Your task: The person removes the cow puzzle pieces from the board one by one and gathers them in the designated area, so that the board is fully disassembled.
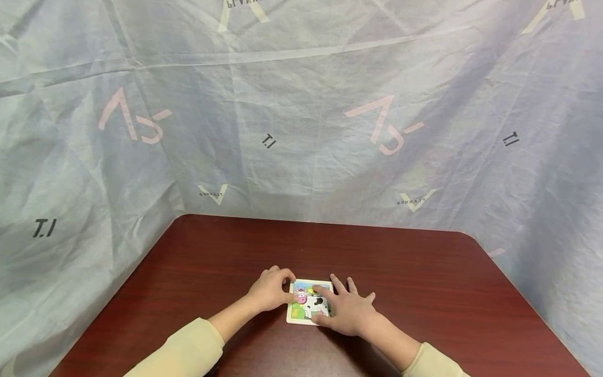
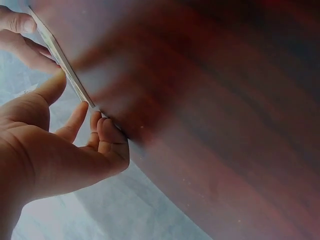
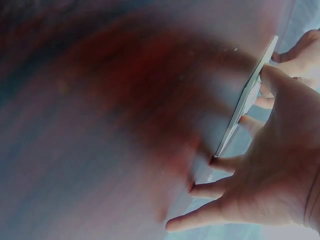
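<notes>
A small square board with a cow picture and a pale border [image 1: 303, 321] lies flat on the table. My left hand [image 1: 270, 289] holds it at its left side, thumb over the face and index finger at the far left corner. In the left wrist view, the other fingers of my left hand [image 2: 65, 145] curl beside that corner. From the right, my right hand [image 1: 350, 312] reaches over the board, its thumb on the near part and index finger on the picture. The remaining fingers of my right hand [image 3: 270, 165] spread past the board's edge [image 3: 248, 90] toward the tabletop.
The dark red-brown table [image 1: 414, 262] has rounded far corners. Behind it and along both sides hangs a creased grey cloth [image 1: 301, 104] with printed letters and marks. Pale yellow sleeves [image 1: 188, 350] cover both forearms.
</notes>
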Tool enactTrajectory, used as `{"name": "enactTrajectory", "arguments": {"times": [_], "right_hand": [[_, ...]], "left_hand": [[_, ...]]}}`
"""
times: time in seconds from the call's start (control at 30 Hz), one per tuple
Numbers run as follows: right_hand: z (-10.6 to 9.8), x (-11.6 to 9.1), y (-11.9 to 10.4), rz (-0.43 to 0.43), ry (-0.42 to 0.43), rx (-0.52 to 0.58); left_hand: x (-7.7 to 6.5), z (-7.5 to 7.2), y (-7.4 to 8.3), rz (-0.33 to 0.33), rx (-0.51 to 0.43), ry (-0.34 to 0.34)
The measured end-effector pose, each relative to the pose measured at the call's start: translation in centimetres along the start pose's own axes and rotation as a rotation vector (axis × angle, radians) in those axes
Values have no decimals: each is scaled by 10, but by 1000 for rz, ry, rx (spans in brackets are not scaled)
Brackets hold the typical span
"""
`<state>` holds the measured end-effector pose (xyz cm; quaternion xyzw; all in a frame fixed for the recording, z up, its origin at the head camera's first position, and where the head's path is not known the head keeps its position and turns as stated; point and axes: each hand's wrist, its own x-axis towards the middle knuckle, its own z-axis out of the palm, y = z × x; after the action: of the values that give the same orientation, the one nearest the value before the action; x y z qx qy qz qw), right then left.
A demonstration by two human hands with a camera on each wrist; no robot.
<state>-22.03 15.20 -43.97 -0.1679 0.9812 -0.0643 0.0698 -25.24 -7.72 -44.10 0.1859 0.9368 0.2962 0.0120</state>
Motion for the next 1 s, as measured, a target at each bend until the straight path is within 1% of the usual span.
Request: {"name": "enactTrajectory", "arguments": {"times": [0.27,0.43,1.0], "right_hand": [[-1,0,-1,5,-7,17],[0,0,-1,8,-11,27],[2,0,-1,5,-7,45]], "left_hand": [[2,4,3,-52,61,41],[4,9,2,-71,103,64],[7,13,1,-103,125,73]]}}
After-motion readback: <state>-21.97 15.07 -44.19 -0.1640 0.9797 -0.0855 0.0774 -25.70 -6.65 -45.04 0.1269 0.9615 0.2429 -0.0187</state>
